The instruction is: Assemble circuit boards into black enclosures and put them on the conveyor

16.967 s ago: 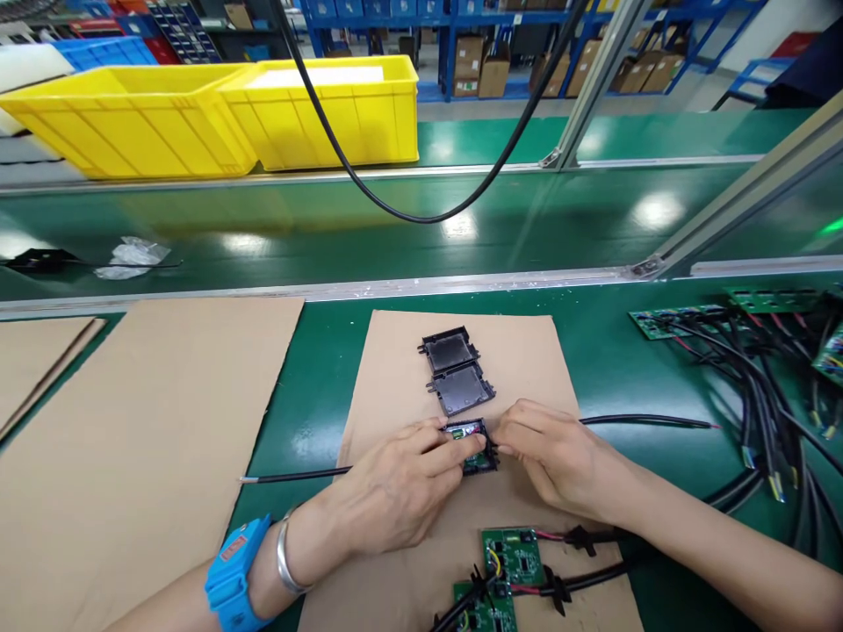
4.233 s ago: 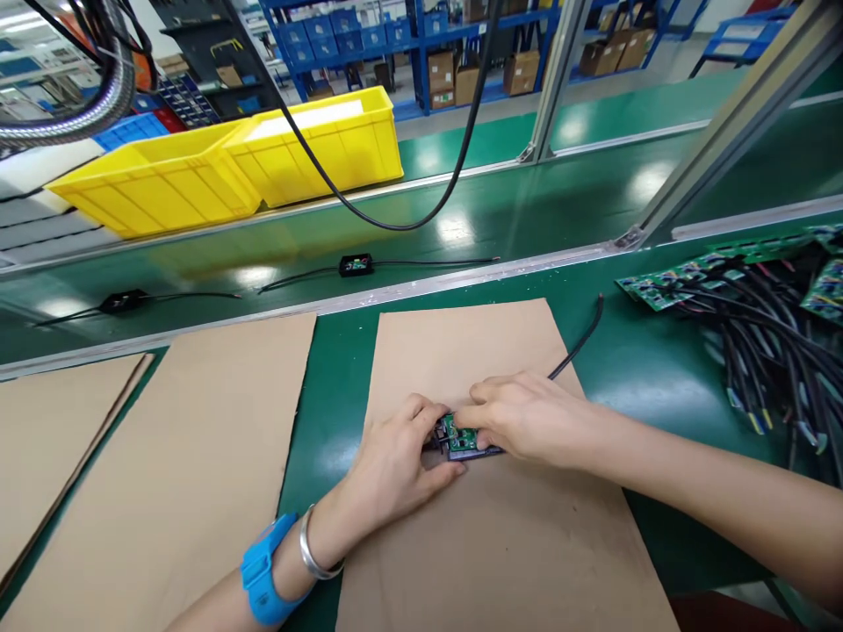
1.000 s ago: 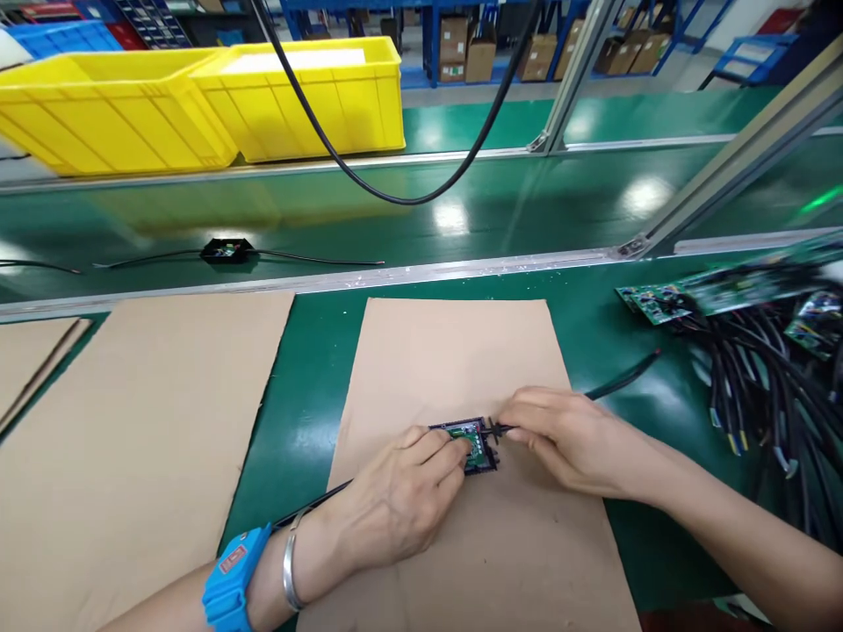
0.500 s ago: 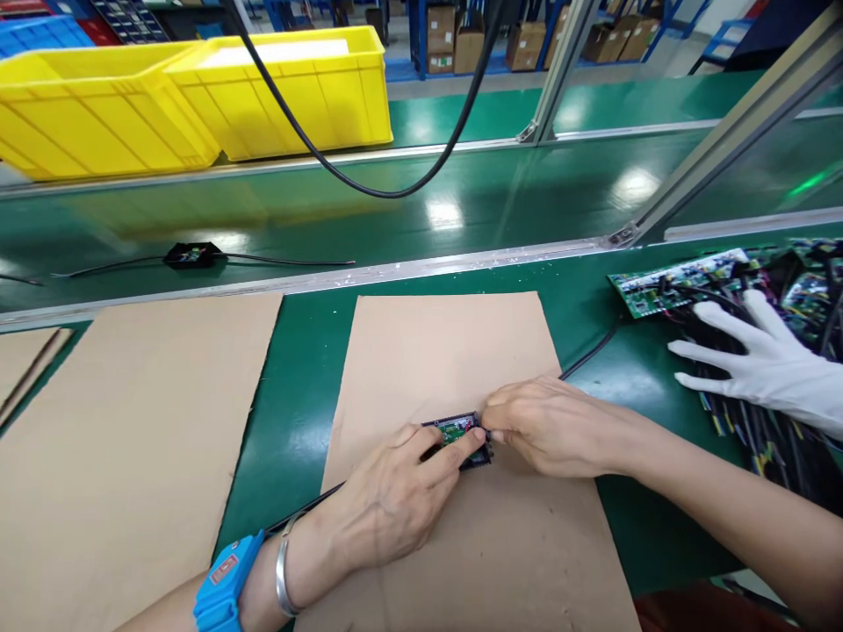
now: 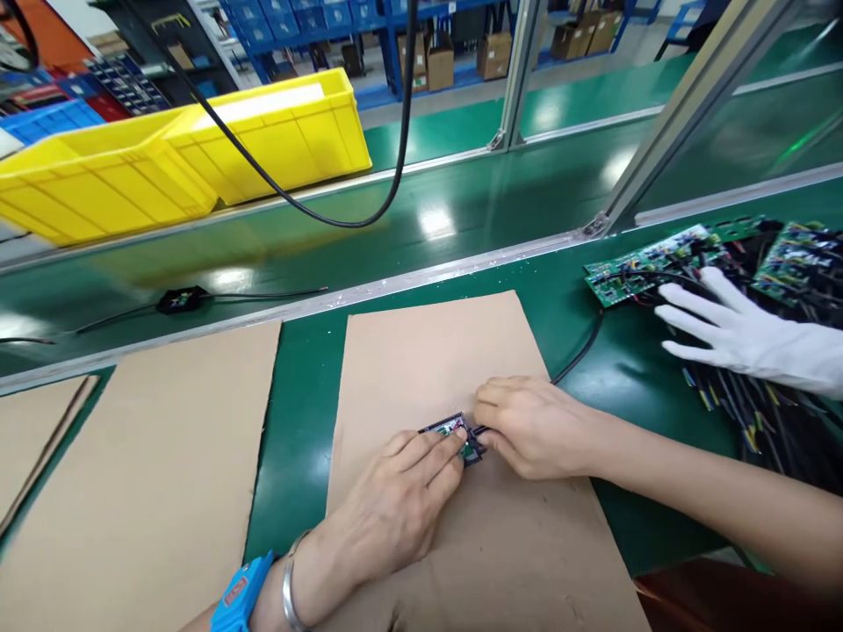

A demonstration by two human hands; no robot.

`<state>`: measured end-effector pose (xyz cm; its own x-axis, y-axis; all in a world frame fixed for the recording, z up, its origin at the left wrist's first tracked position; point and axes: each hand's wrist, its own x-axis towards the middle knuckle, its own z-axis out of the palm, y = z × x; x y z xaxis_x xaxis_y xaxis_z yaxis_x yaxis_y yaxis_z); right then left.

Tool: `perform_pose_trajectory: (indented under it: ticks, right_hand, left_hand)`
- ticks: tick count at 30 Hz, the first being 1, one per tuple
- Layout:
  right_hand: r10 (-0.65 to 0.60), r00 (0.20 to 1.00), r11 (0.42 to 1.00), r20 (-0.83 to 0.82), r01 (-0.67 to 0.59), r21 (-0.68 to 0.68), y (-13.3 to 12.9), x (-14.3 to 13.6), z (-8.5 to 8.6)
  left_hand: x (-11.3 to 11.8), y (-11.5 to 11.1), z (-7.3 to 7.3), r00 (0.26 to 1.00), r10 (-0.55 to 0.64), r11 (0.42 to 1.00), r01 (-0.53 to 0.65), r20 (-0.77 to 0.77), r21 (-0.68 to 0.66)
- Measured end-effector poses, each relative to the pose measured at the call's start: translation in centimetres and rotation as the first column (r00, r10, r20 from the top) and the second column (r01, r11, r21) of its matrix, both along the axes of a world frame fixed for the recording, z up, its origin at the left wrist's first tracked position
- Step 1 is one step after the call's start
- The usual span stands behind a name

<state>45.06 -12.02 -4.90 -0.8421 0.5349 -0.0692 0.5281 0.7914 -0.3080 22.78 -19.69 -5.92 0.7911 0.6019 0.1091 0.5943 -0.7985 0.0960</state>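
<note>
A small black case with a green circuit board point(image 5: 470, 453) in it lies on a brown cardboard sheet point(image 5: 435, 342). The stretched fingers of my left hand point(image 5: 401, 491) rest across the board and cover much of it. At the case's right end, my right hand point(image 5: 527, 426) pinches a black cable point(image 5: 580, 353), which runs out behind the hand toward a heap of boards. My left wrist wears a blue strap point(image 5: 242, 592) and a silver bangle.
Another person's white-gloved hand point(image 5: 731, 329) lies over piled circuit boards point(image 5: 659, 259) and cables at right. A second cardboard sheet point(image 5: 171, 456) is at left. Beyond the metal rail, a black case with wires point(image 5: 181, 299) and yellow bins point(image 5: 277, 136) stand. A black cable point(image 5: 342, 223) hangs overhead.
The view has tilted and shifted somewhat. My left fingers now lie closer together and flatter over the board. My right hand stays at the case's right end, with the cable showing between its fingers.
</note>
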Motion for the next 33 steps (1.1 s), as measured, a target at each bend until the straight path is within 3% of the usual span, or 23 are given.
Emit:
perform_pose_trajectory:
  ticks: [5, 10, 13, 16, 19, 22, 24, 26, 28, 31, 33]
  right_hand:
    - [-0.026, 0.987, 0.999, -0.158, 0.02, -0.038, 0.0, 0.7, -0.7]
    - [0.035, 0.98, 0.999, -0.194, -0.029, 0.031, -0.5, 0.3, -2.1]
    - [0.059, 0.982, 0.997, -0.178, -0.047, 0.067, -0.6, 0.4, -2.3]
    - [0.029, 0.984, 0.999, -0.176, -0.023, 0.041, -0.3, 0.9, -2.2]
    - [-0.019, 0.983, 1.0, -0.185, 0.021, 0.008, 0.0, 1.5, -2.1]
    - [-0.032, 0.981, 0.996, -0.193, 0.047, 0.072, 0.0, 1.6, -1.8]
    - [0.007, 0.97, 0.985, -0.242, 0.035, 0.167, 0.4, 1.3, -1.1]
    - [0.091, 0.95, 0.949, -0.3, 0.009, 0.315, 1.4, 0.9, 0.3]
    - [0.18, 0.938, 0.885, -0.295, -0.024, 0.464, 3.5, 0.7, 2.5]
    - [0.173, 0.972, 0.844, -0.161, -0.062, 0.533, 8.9, 1.1, 6.2]
    - [0.011, 0.997, 0.874, -0.072, 0.025, 0.485, 13.4, 1.5, 8.2]
  left_hand:
    - [0.8, -1.9, 0.1, 0.993, 0.036, 0.984, -0.016, -0.109, 0.177]
    - [3.9, -3.1, -1.3, 0.966, 0.255, 0.94, -0.256, 0.033, 0.227]
    - [4.7, -3.0, -1.4, 0.951, 0.299, 0.928, -0.309, 0.079, 0.208]
    - [3.5, -2.7, -0.5, 0.955, 0.278, 0.958, -0.283, 0.101, 0.045]
    - [1.3, -2.5, -0.1, 0.92, 0.342, 0.94, -0.335, 0.189, -0.073]
    - [-0.9, -2.5, -1.1, 0.869, 0.445, 0.884, -0.465, 0.218, 0.049]
    - [-2.4, -2.3, -1.9, 0.872, 0.454, 0.866, -0.48, 0.183, 0.139]
    - [-4.2, -1.3, -2.3, 0.879, 0.445, 0.859, -0.473, 0.173, 0.196]
    - [-6.2, 0.7, -1.6, 0.877, 0.45, 0.846, -0.479, 0.169, 0.232]
    - [-8.4, 6.0, 1.6, 0.855, 0.494, 0.803, -0.518, 0.154, 0.294]
    - [-9.1, 10.5, 4.5, 0.772, 0.629, 0.713, -0.622, 0.096, 0.325]
